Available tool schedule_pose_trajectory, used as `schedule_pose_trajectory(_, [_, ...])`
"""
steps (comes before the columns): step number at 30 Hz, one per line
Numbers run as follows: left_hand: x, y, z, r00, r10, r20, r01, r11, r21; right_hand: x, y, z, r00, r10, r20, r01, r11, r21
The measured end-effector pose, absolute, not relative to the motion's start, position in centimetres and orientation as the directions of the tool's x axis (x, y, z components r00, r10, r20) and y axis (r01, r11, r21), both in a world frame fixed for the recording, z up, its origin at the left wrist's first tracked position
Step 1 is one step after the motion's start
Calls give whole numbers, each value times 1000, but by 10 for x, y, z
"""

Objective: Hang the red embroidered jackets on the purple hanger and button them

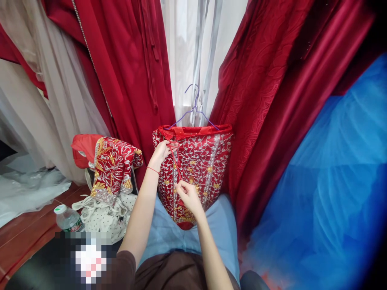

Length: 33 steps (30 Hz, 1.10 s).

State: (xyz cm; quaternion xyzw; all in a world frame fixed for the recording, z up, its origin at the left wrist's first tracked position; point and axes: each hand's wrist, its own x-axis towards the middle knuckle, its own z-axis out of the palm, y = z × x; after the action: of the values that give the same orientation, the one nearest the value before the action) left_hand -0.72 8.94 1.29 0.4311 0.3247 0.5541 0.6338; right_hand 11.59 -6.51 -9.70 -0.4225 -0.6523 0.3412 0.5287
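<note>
A red bodice (199,161) with dense silver and gold embroidery leans upright between my knees. A purple wire hanger (195,109) rises from its red-lined top edge. My left hand (163,153) is at the upper left of the bodice, its fingers closed around a thin red cord (177,163) near the edge. Lower down, in front of the embroidery, my right hand (190,196) pinches the same cord, which runs slanting between both hands. The fingertips of the right hand are partly hidden by its own back.
To the left, a folded red embroidered garment (111,165) lies on a dotted white cloth (105,213), with a plastic bottle (68,217) nearby. Red gowns (133,60) hang behind, and a blue tulle skirt (326,193) spreads at right.
</note>
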Motion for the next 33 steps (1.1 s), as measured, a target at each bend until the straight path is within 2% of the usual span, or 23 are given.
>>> schedule_pose_trajectory(4, [-4,88,15,190,975,112,-489,-4,872,118,-64,-98,-83,913,399,158,407,-900])
schedule_pose_trajectory(9, [1,86,6,161,951,264,-461,-164,872,118,-64,-97,-79,921,381,136,388,-911])
schedule_pose_trajectory(13, [5,88,1,141,953,268,-466,-175,867,120,-64,-97,-84,925,371,88,378,-922])
schedule_pose_trajectory(18, [3,94,3,107,978,177,-521,-96,848,124,-64,-96,-85,926,368,53,373,-926])
schedule_pose_trajectory(24, [-12,93,-6,205,974,93,-531,31,847,130,-64,-94,-59,927,369,58,373,-926])
schedule_pose_trajectory(30, [-32,101,-41,104,987,-125,-666,163,728,143,-50,-96,7,920,391,110,388,-915])
schedule_pose_trajectory(33, [-40,105,-62,174,946,-272,-538,323,779,152,-29,-102,145,904,402,190,373,-908])
